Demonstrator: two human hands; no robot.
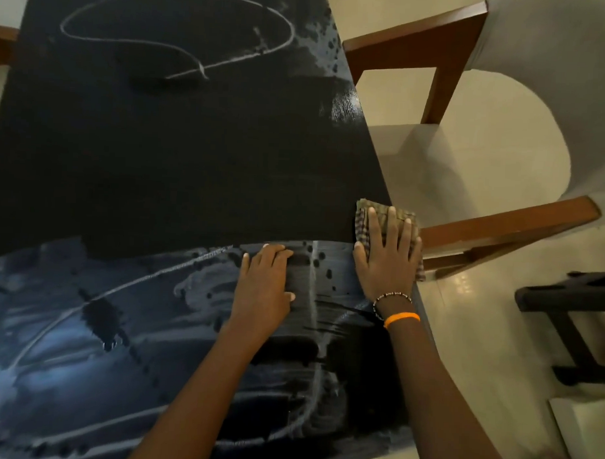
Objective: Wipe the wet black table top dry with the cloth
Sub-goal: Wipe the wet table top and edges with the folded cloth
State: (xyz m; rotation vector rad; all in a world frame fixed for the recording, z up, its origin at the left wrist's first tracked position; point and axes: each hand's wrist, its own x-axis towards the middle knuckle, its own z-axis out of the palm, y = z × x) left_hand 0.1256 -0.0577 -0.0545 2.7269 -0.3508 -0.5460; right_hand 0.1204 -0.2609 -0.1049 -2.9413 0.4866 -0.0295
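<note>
The black table top (180, 163) fills the left and middle of the head view. Its near half shines with wet streaks and droplets, and its middle band looks matt and dark. A checked cloth (363, 223) lies at the table's right edge, partly hanging over it. My right hand (387, 256) presses flat on the cloth with fingers spread, hiding most of it. My left hand (263, 283) rests on the wet surface just left of it, fingers curled down, holding nothing.
A wooden-framed chair (500, 229) with a pale seat and backrest stands right beside the table's right edge. A dark low stand (566, 300) is on the tiled floor at right. Wet smears and a ring mark (177, 29) lie at the table's far end.
</note>
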